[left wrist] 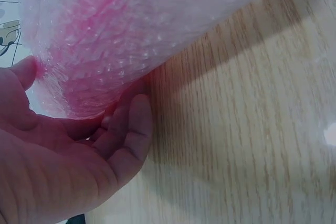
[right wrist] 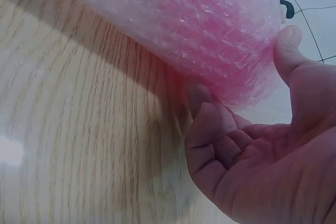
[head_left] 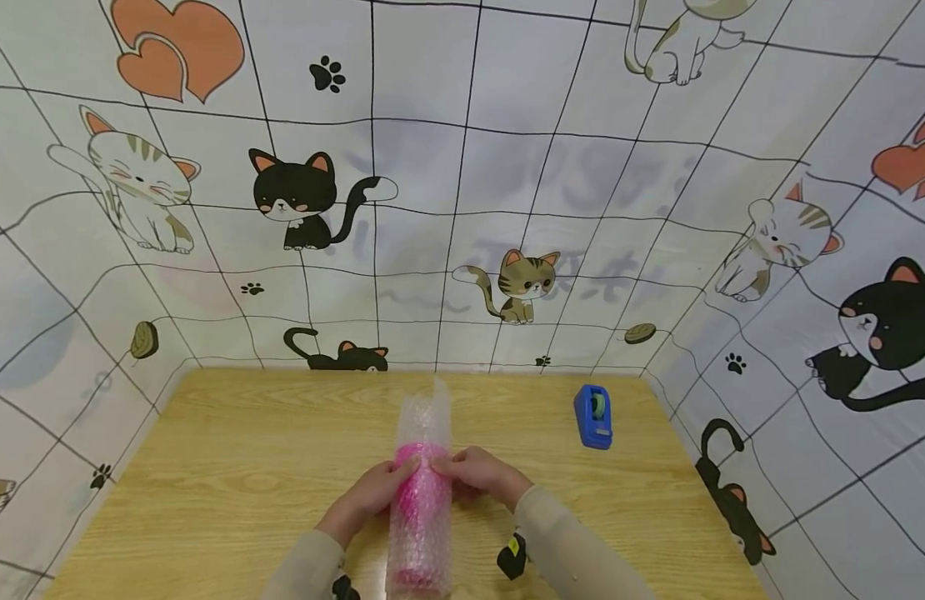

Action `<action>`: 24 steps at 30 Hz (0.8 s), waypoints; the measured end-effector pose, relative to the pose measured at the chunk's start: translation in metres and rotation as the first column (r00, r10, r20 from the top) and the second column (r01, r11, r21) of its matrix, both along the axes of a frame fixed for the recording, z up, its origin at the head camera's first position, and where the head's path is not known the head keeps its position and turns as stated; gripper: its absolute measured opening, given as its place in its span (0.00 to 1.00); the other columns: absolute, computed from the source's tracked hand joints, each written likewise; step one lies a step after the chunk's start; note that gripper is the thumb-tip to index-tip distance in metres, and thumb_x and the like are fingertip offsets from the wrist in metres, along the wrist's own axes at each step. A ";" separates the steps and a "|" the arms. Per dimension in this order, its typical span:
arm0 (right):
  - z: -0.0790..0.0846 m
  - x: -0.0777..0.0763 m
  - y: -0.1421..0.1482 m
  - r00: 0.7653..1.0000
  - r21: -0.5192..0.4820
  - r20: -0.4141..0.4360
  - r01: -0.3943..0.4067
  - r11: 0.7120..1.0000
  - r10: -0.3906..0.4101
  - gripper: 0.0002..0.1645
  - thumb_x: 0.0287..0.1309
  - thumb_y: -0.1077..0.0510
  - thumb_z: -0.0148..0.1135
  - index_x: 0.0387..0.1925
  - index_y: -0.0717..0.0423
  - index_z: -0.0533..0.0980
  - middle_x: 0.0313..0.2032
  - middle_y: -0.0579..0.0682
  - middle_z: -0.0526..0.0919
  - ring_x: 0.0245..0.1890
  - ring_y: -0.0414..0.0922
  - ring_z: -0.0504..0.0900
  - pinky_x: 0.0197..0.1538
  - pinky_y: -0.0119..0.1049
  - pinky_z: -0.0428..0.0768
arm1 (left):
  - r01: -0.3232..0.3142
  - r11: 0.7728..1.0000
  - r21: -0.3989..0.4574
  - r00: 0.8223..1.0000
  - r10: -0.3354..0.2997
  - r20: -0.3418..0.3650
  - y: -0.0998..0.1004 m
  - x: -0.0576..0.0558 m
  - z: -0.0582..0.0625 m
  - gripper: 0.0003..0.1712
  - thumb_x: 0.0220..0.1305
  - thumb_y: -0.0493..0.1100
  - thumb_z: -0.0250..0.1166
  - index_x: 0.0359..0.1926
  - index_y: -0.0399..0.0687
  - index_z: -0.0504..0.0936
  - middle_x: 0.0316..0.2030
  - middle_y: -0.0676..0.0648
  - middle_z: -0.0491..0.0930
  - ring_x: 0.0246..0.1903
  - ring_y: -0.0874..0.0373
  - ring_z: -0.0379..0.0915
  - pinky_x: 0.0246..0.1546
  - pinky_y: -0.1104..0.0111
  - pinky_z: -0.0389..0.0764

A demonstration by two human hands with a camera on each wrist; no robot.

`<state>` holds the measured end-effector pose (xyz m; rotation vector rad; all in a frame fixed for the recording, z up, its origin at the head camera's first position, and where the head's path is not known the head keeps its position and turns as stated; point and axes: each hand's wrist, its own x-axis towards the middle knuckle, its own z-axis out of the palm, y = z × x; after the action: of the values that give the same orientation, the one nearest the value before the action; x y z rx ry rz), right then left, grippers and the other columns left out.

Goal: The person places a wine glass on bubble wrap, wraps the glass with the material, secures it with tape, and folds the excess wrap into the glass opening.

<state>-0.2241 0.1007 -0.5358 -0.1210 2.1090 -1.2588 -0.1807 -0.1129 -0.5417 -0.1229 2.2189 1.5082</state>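
A long roll of clear bubble wrap point(head_left: 420, 542) lies lengthwise on the table, with something bright pink showing through it. My left hand point(head_left: 372, 492) grips its left side, thumb on top and fingers curled beneath the edge. From the right side my right hand point(head_left: 487, 472) grips it the same way, and the two thumbs come close together on top. In the left wrist view the wrap point(left wrist: 121, 40) rests in the curled left fingers point(left wrist: 139, 124). The right wrist view has the right fingers point(right wrist: 210, 129) tucked under the wrap point(right wrist: 210, 40). The far end of the wrap stands out loose past the pink part.
A blue tape dispenser point(head_left: 594, 417) stands at the back right of the wooden table point(head_left: 282, 433). Behind and on both sides hangs a white cloth point(head_left: 432, 183) with a cat and grid pattern, close along the table's edges.
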 end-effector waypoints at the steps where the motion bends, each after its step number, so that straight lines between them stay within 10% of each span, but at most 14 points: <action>1: -0.001 -0.001 0.000 1.000 0.002 -0.003 0.003 1.000 -0.003 0.28 0.59 0.32 0.60 0.27 0.54 0.79 0.20 0.46 0.75 0.20 0.40 0.70 0.25 0.31 0.70 | -0.001 1.000 -0.004 1.000 0.001 0.002 0.000 0.000 0.000 0.49 0.68 0.70 0.47 0.64 0.26 0.66 0.54 0.33 0.77 0.53 0.44 0.76 0.56 0.48 0.76; 24: 0.025 -0.017 0.005 0.983 0.025 -0.181 -0.010 1.000 0.015 0.39 0.57 0.36 0.64 0.54 0.64 0.71 0.41 0.52 0.81 0.41 0.47 0.81 0.47 0.46 0.83 | -0.020 0.990 0.137 0.997 0.030 -0.067 0.002 -0.010 0.023 0.45 0.65 0.68 0.55 0.65 0.34 0.67 0.53 0.40 0.79 0.47 0.53 0.78 0.45 0.55 0.83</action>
<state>-0.2409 0.1061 -0.5108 -0.2466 2.2736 -1.2555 -0.1907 -0.1106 -0.5190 -0.0567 2.1662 1.6961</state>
